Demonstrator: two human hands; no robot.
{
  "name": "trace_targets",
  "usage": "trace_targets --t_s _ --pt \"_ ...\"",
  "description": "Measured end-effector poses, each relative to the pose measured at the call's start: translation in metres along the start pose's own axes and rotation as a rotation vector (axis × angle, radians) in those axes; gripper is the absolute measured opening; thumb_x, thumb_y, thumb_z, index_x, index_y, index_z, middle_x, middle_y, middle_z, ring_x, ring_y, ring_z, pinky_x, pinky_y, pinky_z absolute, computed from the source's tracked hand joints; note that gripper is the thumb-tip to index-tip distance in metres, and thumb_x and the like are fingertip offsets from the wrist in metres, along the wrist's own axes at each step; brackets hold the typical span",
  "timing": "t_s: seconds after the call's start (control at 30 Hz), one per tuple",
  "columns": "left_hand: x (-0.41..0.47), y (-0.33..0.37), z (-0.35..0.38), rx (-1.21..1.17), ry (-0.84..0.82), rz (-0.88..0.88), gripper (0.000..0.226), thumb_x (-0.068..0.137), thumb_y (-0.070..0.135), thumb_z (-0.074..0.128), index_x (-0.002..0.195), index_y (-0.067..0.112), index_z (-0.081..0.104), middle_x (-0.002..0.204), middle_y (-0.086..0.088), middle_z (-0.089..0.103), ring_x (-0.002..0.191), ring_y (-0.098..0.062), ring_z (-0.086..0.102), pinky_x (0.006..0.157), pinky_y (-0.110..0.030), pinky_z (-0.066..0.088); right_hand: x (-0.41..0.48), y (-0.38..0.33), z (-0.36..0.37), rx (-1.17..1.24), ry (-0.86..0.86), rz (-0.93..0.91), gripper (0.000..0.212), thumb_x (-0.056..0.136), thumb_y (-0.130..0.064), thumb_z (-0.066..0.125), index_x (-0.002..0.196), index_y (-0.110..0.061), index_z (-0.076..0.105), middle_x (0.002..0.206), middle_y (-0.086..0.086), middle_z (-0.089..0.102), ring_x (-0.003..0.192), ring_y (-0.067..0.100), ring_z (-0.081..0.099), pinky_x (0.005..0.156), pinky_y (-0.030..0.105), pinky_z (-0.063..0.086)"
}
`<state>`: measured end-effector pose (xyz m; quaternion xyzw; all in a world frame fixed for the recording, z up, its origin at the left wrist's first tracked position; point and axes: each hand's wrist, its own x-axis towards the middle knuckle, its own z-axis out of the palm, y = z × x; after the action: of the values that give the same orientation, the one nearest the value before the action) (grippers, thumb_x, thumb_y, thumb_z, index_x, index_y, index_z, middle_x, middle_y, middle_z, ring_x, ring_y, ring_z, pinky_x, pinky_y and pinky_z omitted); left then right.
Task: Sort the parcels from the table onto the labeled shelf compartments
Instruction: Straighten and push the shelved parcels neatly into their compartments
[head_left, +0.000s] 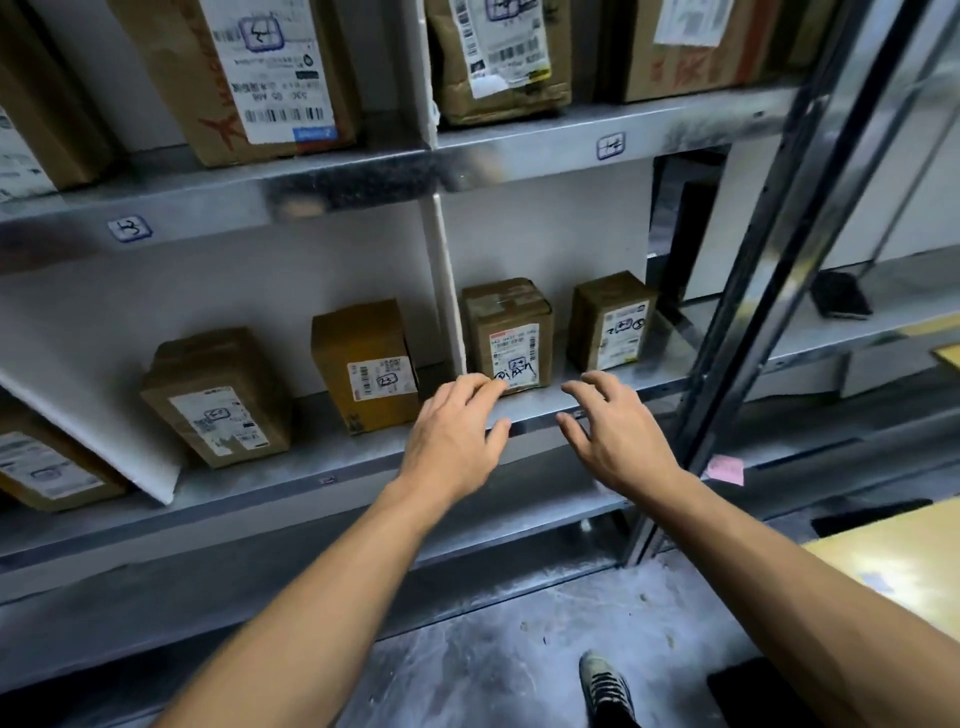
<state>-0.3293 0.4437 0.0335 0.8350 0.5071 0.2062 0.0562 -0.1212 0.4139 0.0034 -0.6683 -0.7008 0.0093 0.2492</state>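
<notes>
Both hands empty, fingers loosely spread. Left hand fingertips at the parcel front; right hand just beside. Parcel upright in the lower shelf, right compartment. Placement looks complete; next move: fetch another.

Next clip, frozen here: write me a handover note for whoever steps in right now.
Left hand: open, empty, fingertips by the scribbled-label box; contact unclear.
Right hand: open, empty, over the shelf edge.
That box stands upright right of the white divider, beside another box; apparently placed.
Remaining: cannot tell from this view.
</notes>
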Motion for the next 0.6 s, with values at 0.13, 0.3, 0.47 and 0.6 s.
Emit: trace_targets --t_s 0.13,0.3,0.47,0.6 --pt "0.041 0.017 0.013 0.011 0.012 0.024 0.047 0.097 0.036 0.051 0.143 0.026 0.044 0.141 0.004 0.045 0.129 -0.016 0.039 0.111 -0.035 0.033 0.032 0.037 -0.007 -0.011 0.02 0.011 0.04 0.095 -0.036 0.062 0.129 -0.014 0.061 0.13 0.014 0.056 0.112 0.037 0.056 0.092 0.049 0.051" --pt "0.099 0.031 0.02 0.029 0.05 -0.008 0.048 0.096 0.036 0.051 0.142 0.024 0.045 0.141 0.003 0.045 0.13 -0.018 0.039 0.111 -0.035 0.031 0.086 0.082 -0.015 -0.036 0.004 0.014 0.04 0.095 -0.037 0.062 0.129 -0.016 0.059 0.133 0.014 0.053 0.114 0.039 0.054 0.089 0.052 0.052" --pt "0.145 0.041 0.037 0.053 0.025 -0.068 0.047 0.096 0.035 0.052 0.141 0.022 0.047 0.14 -0.005 0.047 0.122 -0.029 0.046 0.108 -0.042 0.035 0.135 0.122 -0.018 -0.085 -0.032 0.005 0.04 0.094 -0.035 0.064 0.126 -0.013 0.06 0.125 0.021 0.055 0.111 0.044 0.053 0.086 0.054 0.053" --pt "0.169 0.06 0.061 0.01 -0.014 -0.09 0.048 0.096 0.037 0.052 0.142 0.026 0.046 0.145 -0.005 0.045 0.126 -0.031 0.047 0.108 -0.042 0.037 0.156 0.154 -0.018 -0.041 -0.076 0.025 0.047 0.092 -0.031 0.067 0.136 -0.015 0.057 0.139 0.021 0.049 0.122 0.047 0.047 0.1 0.055 0.048"
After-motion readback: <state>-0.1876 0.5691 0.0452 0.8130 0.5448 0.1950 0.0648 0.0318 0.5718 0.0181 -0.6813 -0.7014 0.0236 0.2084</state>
